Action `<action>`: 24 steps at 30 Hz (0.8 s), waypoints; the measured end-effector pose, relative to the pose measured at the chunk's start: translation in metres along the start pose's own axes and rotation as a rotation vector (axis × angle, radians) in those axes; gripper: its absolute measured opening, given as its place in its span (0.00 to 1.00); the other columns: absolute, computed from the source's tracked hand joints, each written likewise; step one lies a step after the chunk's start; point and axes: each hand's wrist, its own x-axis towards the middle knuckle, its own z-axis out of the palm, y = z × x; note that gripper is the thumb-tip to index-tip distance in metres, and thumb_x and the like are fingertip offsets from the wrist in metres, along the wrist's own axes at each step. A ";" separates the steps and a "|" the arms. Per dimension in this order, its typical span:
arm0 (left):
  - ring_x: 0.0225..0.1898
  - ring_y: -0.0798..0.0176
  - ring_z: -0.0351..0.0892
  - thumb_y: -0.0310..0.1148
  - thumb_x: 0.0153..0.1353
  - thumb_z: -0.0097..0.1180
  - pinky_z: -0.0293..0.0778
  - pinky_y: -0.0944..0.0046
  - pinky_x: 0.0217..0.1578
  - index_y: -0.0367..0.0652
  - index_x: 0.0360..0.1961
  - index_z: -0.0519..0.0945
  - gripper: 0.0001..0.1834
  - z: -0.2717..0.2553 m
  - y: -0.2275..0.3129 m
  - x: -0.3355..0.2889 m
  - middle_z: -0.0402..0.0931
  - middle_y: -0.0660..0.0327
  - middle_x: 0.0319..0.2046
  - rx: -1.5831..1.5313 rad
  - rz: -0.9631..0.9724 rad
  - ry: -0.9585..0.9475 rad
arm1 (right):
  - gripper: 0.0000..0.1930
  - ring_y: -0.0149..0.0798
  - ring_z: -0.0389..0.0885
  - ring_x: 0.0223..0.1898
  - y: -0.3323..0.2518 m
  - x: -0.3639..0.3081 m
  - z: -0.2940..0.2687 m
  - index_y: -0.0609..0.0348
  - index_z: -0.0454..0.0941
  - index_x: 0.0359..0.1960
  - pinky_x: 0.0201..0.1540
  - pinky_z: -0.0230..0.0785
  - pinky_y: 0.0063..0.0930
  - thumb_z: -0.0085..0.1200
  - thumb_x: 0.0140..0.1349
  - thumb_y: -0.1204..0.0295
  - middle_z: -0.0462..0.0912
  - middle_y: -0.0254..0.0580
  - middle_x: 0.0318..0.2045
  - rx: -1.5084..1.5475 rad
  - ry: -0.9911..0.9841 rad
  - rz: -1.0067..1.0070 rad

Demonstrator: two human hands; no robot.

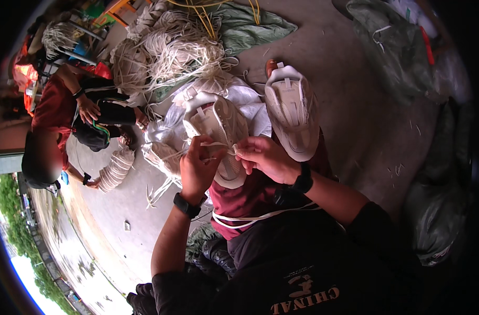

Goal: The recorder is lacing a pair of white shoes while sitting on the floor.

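A pale beige sneaker [230, 122] rests on my lap, its toe toward me and its tongue standing up at the far end. My left hand [198, 167] is closed at its left side, fingers pinching a white shoelace [214, 144]. On its right side my right hand [267, 159] pinches the lace close to the eyelet edge. The lace runs between both hands across the shoe's front. A matching sneaker [293, 113] lies to the right on my leg, laces threaded over its tongue. My fingertips partly hide the lace.
A large heap of white shoelaces [171, 52] lies ahead on the floor, beside a green sack [255, 27]. At left a seated person [53, 113] in a red shirt touches a wound lace bundle [116, 168]. Dark plastic bags [391, 47] stand far right. Loose white cord [265, 215] crosses my lap.
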 end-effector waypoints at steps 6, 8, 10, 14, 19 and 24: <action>0.19 0.66 0.79 0.29 0.54 0.71 0.71 0.66 0.23 0.42 0.43 0.75 0.19 -0.001 0.000 0.000 0.79 0.59 0.18 0.012 -0.008 -0.020 | 0.09 0.26 0.82 0.31 0.010 -0.001 -0.002 0.67 0.79 0.43 0.36 0.78 0.20 0.59 0.66 0.74 0.83 0.39 0.35 -0.183 0.160 -0.169; 0.35 0.66 0.87 0.25 0.57 0.68 0.80 0.68 0.34 0.38 0.48 0.73 0.20 -0.002 -0.004 -0.002 0.86 0.54 0.30 0.018 -0.077 -0.092 | 0.08 0.27 0.82 0.32 0.007 -0.003 0.001 0.67 0.79 0.43 0.37 0.77 0.20 0.59 0.66 0.74 0.83 0.39 0.35 -0.165 0.162 -0.164; 0.35 0.67 0.86 0.25 0.57 0.68 0.79 0.68 0.34 0.38 0.49 0.73 0.21 -0.003 -0.004 -0.003 0.86 0.54 0.31 0.023 -0.067 -0.091 | 0.08 0.27 0.82 0.32 0.007 -0.004 0.002 0.67 0.79 0.43 0.37 0.77 0.20 0.59 0.65 0.75 0.84 0.39 0.36 -0.147 0.165 -0.160; 0.34 0.67 0.86 0.24 0.57 0.68 0.79 0.68 0.34 0.38 0.49 0.72 0.21 -0.004 0.000 -0.003 0.85 0.55 0.30 0.050 -0.060 -0.103 | 0.09 0.26 0.79 0.35 0.009 -0.004 0.003 0.66 0.78 0.45 0.42 0.73 0.22 0.58 0.67 0.73 0.83 0.37 0.37 -0.141 0.165 -0.184; 0.33 0.68 0.85 0.25 0.58 0.67 0.78 0.68 0.35 0.39 0.49 0.72 0.20 -0.003 -0.001 -0.003 0.85 0.56 0.29 -0.007 -0.078 -0.098 | 0.15 0.21 0.76 0.36 0.012 -0.004 0.007 0.62 0.76 0.51 0.36 0.68 0.16 0.61 0.64 0.75 0.81 0.30 0.37 -0.010 0.160 -0.212; 0.34 0.68 0.85 0.23 0.60 0.63 0.77 0.68 0.37 0.39 0.48 0.72 0.16 -0.006 0.003 -0.002 0.85 0.56 0.30 -0.060 -0.088 -0.121 | 0.23 0.23 0.75 0.41 0.015 -0.003 0.004 0.57 0.71 0.59 0.40 0.68 0.21 0.61 0.63 0.75 0.79 0.27 0.41 -0.096 0.159 -0.227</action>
